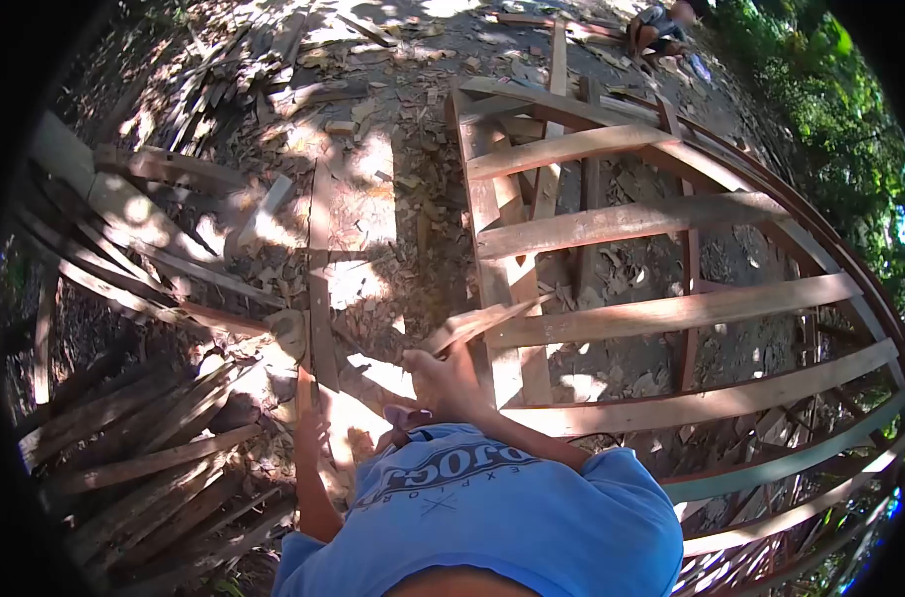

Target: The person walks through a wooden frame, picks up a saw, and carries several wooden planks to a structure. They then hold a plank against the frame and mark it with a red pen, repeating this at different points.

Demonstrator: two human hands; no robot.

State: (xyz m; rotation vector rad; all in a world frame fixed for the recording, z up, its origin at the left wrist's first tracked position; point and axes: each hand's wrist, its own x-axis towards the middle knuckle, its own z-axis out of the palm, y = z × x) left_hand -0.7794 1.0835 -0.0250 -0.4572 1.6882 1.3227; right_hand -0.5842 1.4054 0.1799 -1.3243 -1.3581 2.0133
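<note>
My right hand (445, 378) is closed around a short, pointed piece of wood (480, 323), in front of my blue shirt. The tip of this piece reaches over the near left edge of a large slatted wooden frame (661, 316). My left arm stretches forward on the left, with my left hand (310, 423) beside a long upright-lying board (320, 249). Shade and glare blur its fingers, so I cannot make out whether it grips anything. A round-ended piece of wood (286, 333) lies just beyond it.
Rough sticks and planks (154, 448) are piled at the left. Longer bent strips (124, 254) lie above them. Dry leaves and wood chips cover the sunlit ground (373, 129). Another person (659, 32) squats at the far right, near green bushes (820, 109).
</note>
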